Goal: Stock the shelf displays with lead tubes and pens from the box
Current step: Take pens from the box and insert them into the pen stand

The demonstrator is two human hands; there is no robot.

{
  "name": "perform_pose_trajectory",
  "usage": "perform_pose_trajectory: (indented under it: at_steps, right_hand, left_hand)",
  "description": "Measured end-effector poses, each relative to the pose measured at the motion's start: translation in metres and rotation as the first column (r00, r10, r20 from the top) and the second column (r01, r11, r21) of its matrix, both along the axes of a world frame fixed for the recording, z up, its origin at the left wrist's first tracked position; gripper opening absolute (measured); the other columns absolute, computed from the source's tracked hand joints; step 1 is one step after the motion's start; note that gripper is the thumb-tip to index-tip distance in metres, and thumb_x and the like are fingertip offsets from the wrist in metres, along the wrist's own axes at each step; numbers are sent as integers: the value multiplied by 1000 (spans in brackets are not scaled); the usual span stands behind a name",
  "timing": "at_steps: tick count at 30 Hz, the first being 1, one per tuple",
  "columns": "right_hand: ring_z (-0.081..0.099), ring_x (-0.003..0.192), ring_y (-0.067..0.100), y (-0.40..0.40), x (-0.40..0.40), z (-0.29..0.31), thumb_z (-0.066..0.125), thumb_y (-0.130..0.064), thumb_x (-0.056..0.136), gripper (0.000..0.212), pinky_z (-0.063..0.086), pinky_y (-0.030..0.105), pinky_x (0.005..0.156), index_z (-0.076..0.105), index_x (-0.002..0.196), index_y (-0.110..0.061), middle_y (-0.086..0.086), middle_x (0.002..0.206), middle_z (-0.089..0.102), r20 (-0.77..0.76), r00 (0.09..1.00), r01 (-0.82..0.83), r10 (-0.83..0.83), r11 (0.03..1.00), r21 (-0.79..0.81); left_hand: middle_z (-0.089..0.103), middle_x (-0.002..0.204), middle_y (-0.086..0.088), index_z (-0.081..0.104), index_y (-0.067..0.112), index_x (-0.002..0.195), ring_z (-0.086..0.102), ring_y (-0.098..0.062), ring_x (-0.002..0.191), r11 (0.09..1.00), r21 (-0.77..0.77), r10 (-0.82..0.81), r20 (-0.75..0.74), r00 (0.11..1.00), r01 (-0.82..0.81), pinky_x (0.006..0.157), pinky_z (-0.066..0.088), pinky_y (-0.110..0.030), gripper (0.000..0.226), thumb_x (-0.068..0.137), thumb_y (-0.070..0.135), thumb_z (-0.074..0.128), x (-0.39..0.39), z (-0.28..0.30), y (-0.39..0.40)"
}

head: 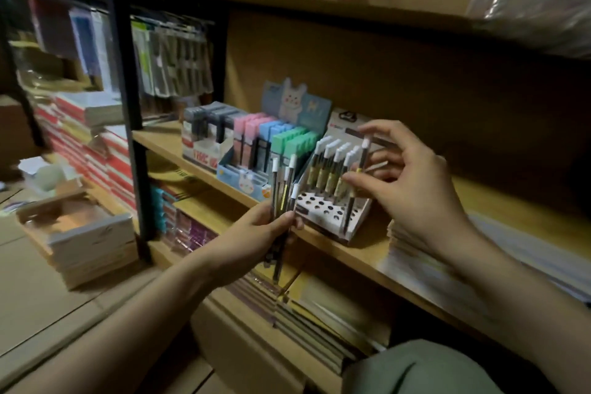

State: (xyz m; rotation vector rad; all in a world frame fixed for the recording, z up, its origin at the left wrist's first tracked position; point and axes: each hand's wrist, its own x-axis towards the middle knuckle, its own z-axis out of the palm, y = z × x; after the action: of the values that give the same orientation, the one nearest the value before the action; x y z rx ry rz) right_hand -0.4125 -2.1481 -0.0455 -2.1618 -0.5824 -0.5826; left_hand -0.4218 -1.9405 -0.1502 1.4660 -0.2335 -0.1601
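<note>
Right hand [412, 182] pinches one pen [355, 184] upright, white cap up, tip in the holed display [332, 211] on the shelf [361, 253]; left hand [252, 243] grips a pen bundle [283, 189], caps up.

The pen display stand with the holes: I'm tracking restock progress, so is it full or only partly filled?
Partly filled. The pen display stand has white-capped pens standing in its back rows, while many front holes are empty.

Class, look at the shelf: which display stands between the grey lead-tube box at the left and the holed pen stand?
In the head view, the pastel lead-tube display with the rabbit card stands between the grey lead-tube box and the pen stand.
</note>
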Motion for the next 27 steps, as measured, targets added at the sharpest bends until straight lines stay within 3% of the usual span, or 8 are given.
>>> perform_pose_trajectory:
  at_steps: [3, 5, 10, 15, 21, 24, 27]
  right_hand:
    - [62, 81, -11, -6, 14, 16, 83, -26, 71, 58, 49, 2, 68, 56, 121, -37, -22, 91, 59, 144, 985, 107, -96, 992, -73]
    - [60, 77, -11, -3, 24, 16, 83, -23, 72, 58, 44, -3, 66, 56, 123, -32, -18, 89, 59, 187, 975, 138, -117, 985, -103]
    - [62, 79, 4, 8, 47, 2, 82, -18, 74, 57, 46, 5, 62, 53, 123, -24, -8, 94, 58, 231, 960, 205, -159, 960, -189]
    - [62, 80, 7, 12, 63, -5, 78, -13, 78, 45, 48, 13, 70, 57, 117, -16, -7, 92, 57, 201, 959, 249, -200, 934, -255]
    - [61, 81, 2, 9, 77, 7, 71, -12, 86, 26, 48, 4, 63, 66, 111, -16, -1, 102, 66, 152, 961, 262, -231, 937, -229]
    - [66, 90, 12, 4, 80, 14, 70, -11, 86, 22, 59, 23, 78, 67, 108, -16, 2, 105, 67, 140, 958, 275, -249, 936, -218]
    - [65, 98, 19, 2, 81, 14, 69, -11, 87, 20, 59, 38, 84, 65, 106, -18, 3, 106, 65, 122, 957, 285, -263, 931, -229]
  left_hand:
    - [58, 73, 2, 58, 16, 111, 52, -8, 61, 995, 2, 97, 47, 994, -98, 53, 39, -20, 19, 102, 24, 44, 12, 6, -11]
    - [58, 76, 0, 55, 22, 111, 56, -7, 61, 991, 6, 130, 61, 990, -130, 54, 44, -21, 14, 102, 25, 45, 20, 5, -15]
    - [58, 84, -4, 51, 24, 115, 57, -13, 71, 988, 45, 144, 70, 987, -148, 59, 50, -20, 15, 101, 26, 45, 35, -2, -19]
    - [59, 80, -2, 50, 23, 109, 55, -9, 64, 984, 81, 157, 42, 987, -160, 53, 46, -17, 10, 101, 26, 45, 41, -9, -19]
    - [58, 80, -2, 48, 23, 108, 54, -10, 64, 988, 92, 122, 47, 991, -126, 53, 45, -17, 7, 101, 26, 45, 39, -8, -18]
    - [57, 81, -3, 48, 22, 111, 52, -11, 66, 990, 69, 118, 37, 992, -120, 55, 45, -19, 11, 102, 25, 45, 38, -8, -17]
    - [56, 79, -3, 48, 22, 113, 52, -10, 64, 992, 37, 116, 18, 993, -117, 54, 44, -19, 12, 102, 25, 44, 37, -6, -18]
